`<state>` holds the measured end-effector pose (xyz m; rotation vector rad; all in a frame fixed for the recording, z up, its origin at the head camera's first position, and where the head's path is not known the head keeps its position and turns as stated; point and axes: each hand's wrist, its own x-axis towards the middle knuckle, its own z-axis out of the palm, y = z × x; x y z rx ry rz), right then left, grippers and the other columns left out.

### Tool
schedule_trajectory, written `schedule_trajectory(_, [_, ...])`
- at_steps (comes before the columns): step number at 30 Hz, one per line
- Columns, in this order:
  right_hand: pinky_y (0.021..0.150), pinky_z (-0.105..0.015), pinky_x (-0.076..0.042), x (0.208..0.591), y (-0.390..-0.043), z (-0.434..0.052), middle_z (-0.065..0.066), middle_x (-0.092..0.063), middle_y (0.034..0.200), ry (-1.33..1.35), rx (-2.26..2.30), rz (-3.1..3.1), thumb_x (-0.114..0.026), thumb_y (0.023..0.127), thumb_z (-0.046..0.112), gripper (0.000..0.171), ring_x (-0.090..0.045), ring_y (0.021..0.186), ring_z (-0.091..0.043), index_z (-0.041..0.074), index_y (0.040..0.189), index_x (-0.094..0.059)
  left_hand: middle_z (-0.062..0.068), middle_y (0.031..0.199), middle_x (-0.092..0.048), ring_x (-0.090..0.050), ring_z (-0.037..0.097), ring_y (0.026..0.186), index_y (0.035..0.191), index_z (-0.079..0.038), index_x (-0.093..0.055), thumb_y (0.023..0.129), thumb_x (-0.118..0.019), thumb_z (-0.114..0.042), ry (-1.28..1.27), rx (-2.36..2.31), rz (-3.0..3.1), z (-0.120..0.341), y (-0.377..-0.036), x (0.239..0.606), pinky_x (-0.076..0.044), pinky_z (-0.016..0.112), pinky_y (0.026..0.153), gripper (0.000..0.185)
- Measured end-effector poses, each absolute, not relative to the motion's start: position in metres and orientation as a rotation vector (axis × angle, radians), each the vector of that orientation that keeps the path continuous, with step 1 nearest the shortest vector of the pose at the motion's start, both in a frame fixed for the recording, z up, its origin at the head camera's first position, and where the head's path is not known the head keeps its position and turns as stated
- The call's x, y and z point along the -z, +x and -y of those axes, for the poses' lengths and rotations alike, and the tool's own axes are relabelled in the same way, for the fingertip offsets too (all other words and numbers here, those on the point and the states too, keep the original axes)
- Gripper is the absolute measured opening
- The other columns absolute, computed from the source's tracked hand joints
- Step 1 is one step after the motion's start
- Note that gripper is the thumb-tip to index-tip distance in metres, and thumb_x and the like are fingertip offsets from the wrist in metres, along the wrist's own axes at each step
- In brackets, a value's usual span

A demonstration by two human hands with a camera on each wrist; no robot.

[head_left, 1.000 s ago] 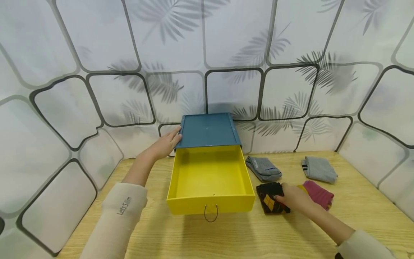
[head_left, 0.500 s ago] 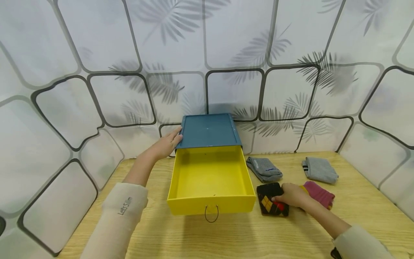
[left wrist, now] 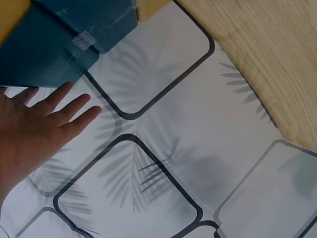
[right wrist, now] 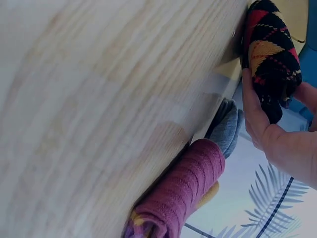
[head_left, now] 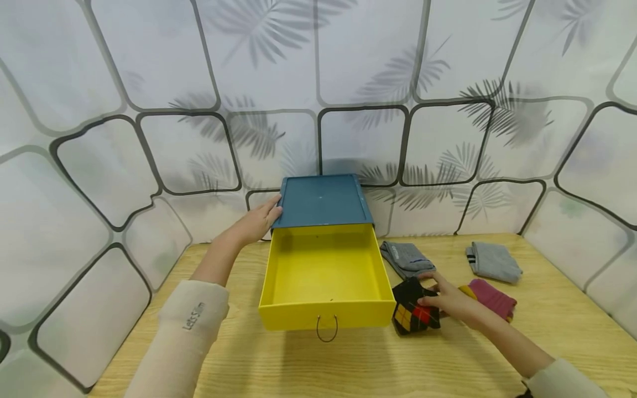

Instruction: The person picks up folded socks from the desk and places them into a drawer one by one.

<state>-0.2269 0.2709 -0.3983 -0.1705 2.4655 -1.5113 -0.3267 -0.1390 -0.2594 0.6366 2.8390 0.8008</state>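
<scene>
My left hand rests with extended fingers against the left side of a blue drawer box; the left wrist view shows those fingers spread by the blue wall. The yellow drawer is pulled out, with no sock inside and a thin wire loop on its front. Right of the drawer, my right hand pinches a folded black argyle sock with red and yellow diamonds. In the right wrist view, thumb and fingers clasp one end of this sock, tilted off the table.
Behind the right hand lies a folded dark grey sock. A magenta and yellow sock lies to its right, and a light grey striped sock farther back. Patterned wall covering encloses the wooden table.
The right hand has drawn the argyle sock up from the table and slightly left, tilting it toward the drawer. The left hand has stayed on the blue box.
</scene>
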Motion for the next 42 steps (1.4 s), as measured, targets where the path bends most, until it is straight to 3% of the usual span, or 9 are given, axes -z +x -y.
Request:
schedule_trajectory(4, [0.056,-0.036,-0.046,0.398,-0.224,-0.271,-0.03,-0.042,0.117,-0.21,1.56,-2.47,-0.059,0.09,0.008,0.045,-0.053,0.085,-0.025,0.002,0.128,-0.035,0.021,0.149,-0.011,-0.011,0.038,0.134,0.15,-0.013,-0.005,0.102,-0.019,-0.038,0.635,-0.794,-2.839,0.139,-0.326,0.259,-0.014,0.055,0.105,0.055])
schedule_trajectory(12, [0.051,-0.032,-0.04,0.386,-0.217,-0.269,-0.032,-0.037,0.122,-0.203,1.65,-2.551,-0.055,0.091,0.001,0.018,-0.048,0.084,-0.026,-0.001,0.102,-0.041,0.021,0.149,-0.011,-0.01,0.038,0.135,0.15,-0.012,-0.005,0.103,-0.018,-0.037,0.637,-0.803,-2.834,0.139,-0.326,0.258,-0.013,0.054,0.106,0.055])
schedule_trajectory(21, [0.065,-0.036,-0.048,0.353,-0.21,-0.274,-0.034,-0.035,0.128,-0.236,1.651,-2.582,-0.057,0.092,0.013,0.037,-0.051,0.101,-0.034,-0.004,0.123,-0.044,0.02,0.15,-0.01,-0.01,0.038,0.135,0.15,-0.013,-0.004,0.103,-0.019,-0.037,0.641,-0.813,-2.819,0.138,-0.325,0.259,-0.014,0.054,0.105,0.055])
schedule_trajectory(32, [0.079,-0.05,-0.047,0.296,-0.204,-0.274,-0.03,-0.028,0.134,-0.312,1.636,-2.637,-0.057,0.093,0.021,0.041,-0.045,0.111,-0.042,0.002,0.126,-0.042,0.02,0.149,-0.011,-0.012,0.037,0.135,0.15,-0.013,-0.003,0.103,-0.019,-0.036,0.643,-0.823,-2.814,0.139,-0.324,0.258,-0.014,0.054,0.105,0.055])
schedule_trajectory(39, [0.072,-0.037,-0.047,0.265,-0.201,-0.269,-0.027,-0.032,0.134,-0.342,1.616,-2.688,-0.057,0.093,0.022,0.031,-0.049,0.103,-0.032,0.014,0.122,-0.049,0.02,0.149,-0.013,-0.013,0.037,0.134,0.15,-0.014,-0.002,0.103,-0.019,-0.036,0.639,-0.816,-2.814,0.139,-0.326,0.259,-0.015,0.053,0.105,0.055])
schedule_trajectory(42, [0.073,-0.039,-0.047,0.251,-0.199,-0.264,-0.024,-0.034,0.134,-0.355,1.579,-2.706,-0.056,0.094,0.024,0.033,-0.05,0.101,-0.028,0.014,0.124,-0.047,0.02,0.149,-0.013,-0.013,0.037,0.134,0.15,-0.013,-0.002,0.103,-0.019,-0.037,0.636,-0.81,-2.81,0.139,-0.325,0.258,-0.015,0.054,0.105,0.055])
